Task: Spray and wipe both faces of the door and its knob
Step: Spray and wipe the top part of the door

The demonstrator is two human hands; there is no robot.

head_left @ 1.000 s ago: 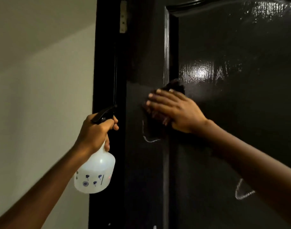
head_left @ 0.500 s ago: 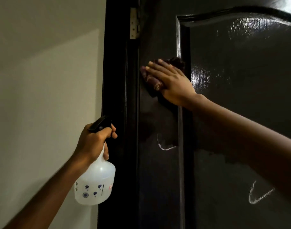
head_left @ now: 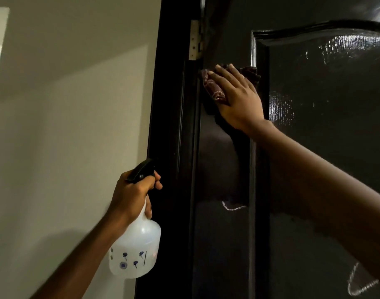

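A glossy black panelled door [head_left: 325, 147] fills the right of the head view. My right hand [head_left: 236, 98] lies flat with straight fingers on a dark reddish cloth [head_left: 212, 87], pressing it against the door's hinge-side stile just below the hinge. My left hand [head_left: 133, 195] grips the neck of a translucent white spray bottle [head_left: 135, 251] with a black trigger head, held low beside the door frame. The knob is out of view.
A black door frame [head_left: 171, 126] with a pale metal hinge [head_left: 195, 39] runs up the middle. A plain cream wall [head_left: 66, 126] lies to the left. Wet streaks and white marks show on the door face.
My right hand slid the cloth up the stile toward the hinge. The view tilted upward. My left hand kept its hold on the spray bottle.
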